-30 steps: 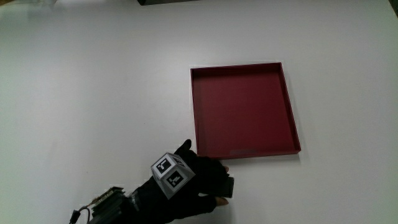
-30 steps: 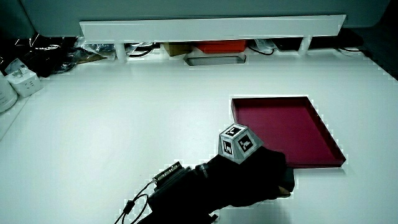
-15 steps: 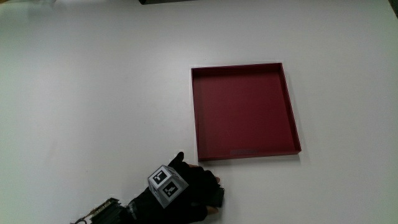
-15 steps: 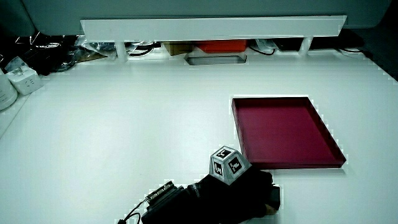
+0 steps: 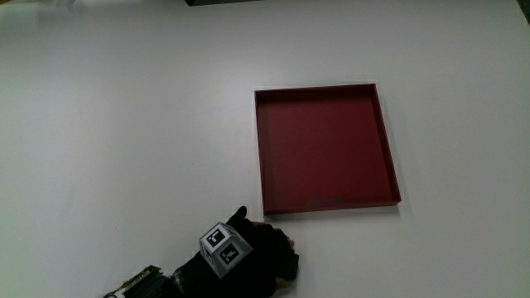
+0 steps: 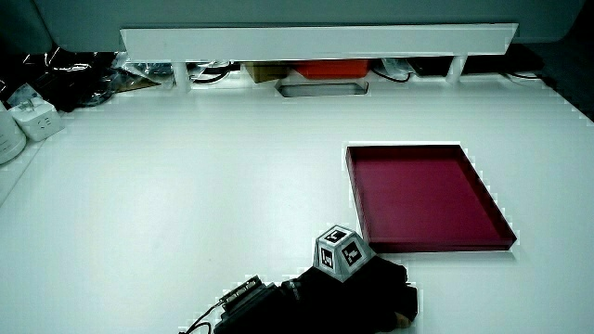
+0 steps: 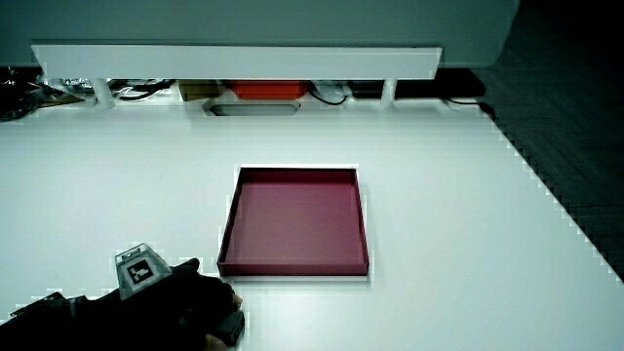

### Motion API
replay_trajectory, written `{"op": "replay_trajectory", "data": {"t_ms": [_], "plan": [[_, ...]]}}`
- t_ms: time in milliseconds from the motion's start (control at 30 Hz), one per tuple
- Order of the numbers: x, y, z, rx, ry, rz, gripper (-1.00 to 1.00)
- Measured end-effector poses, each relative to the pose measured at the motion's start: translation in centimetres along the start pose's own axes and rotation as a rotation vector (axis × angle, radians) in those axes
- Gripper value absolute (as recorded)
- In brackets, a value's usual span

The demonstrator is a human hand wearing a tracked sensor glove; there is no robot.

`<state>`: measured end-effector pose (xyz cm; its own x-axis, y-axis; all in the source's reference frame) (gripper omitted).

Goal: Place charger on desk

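Now | hand (image 5: 252, 255) low over the white desk (image 5: 124, 124), at its near edge | fingers curled together around a dark object, apparently the charger (image 5: 287, 266), which shows just past the fingertips | patterned cube (image 5: 224, 247) on the glove's back | red tray (image 5: 325, 149) just farther from the person than the hand, not touching it

Readable text: none is showing in any view.
Cube (image 5: 224, 247) on the hand (image 5: 252, 263): it is carrying black-and-white block patterns, not letters or numbers.
Red tray (image 5: 391, 161): no label or brand is showing on it.
Counter (image 5: 124, 124): no writing or sign is showing on its white surface.
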<state>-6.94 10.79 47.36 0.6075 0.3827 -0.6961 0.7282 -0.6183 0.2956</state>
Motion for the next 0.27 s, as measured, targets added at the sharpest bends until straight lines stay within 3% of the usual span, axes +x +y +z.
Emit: {"op": "replay_trajectory", "data": {"t_ms": [200,267], "plan": [[0.03,-0.4,0.23,-0.003,-0.017,0.011,-0.47],[0.1,-0.83,0.76,0.029,-0.013,-0.018,-0.59]]}}
